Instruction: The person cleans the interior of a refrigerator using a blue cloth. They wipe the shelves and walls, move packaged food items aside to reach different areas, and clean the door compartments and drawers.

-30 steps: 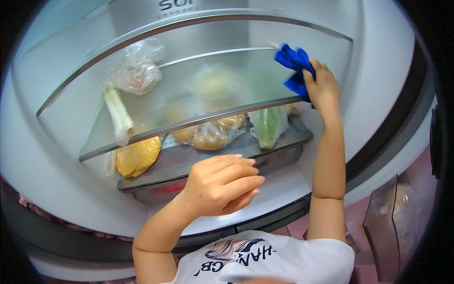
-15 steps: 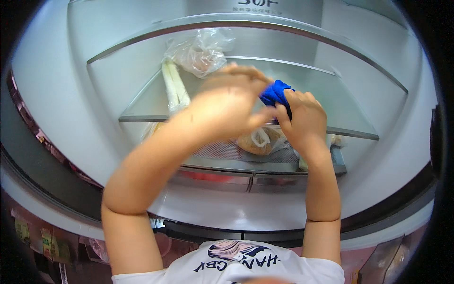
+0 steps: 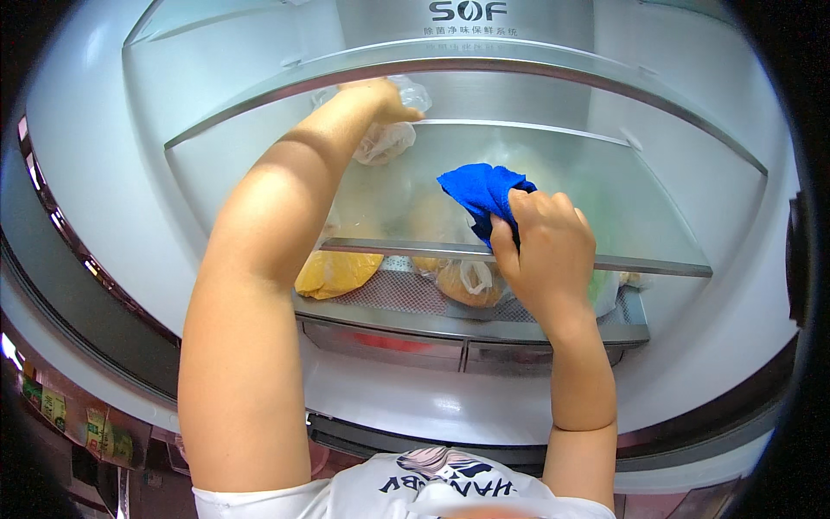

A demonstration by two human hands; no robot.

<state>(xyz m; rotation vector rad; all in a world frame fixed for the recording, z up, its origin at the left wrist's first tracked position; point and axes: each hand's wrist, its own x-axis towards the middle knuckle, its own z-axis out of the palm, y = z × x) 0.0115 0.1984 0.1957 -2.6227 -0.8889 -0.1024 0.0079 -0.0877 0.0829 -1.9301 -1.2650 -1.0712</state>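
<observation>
At the glass shelf (image 3: 650,208), your right hand (image 3: 551,246) is grasping blue cloth (image 3: 482,190), best spread flat; your left hand (image 3: 379,97) is half-covering the far bag (image 3: 385,144), grip unclear.

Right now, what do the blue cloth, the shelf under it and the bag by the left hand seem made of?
Blue cloth: matte, soft fabric, perhaps microfibre; it folds limply.
Shelf: probably glass or clear plastic, smooth, hazy; shapes below show through.
Bag: likely thin plastic film, translucent, crinkled and shiny.
</observation>
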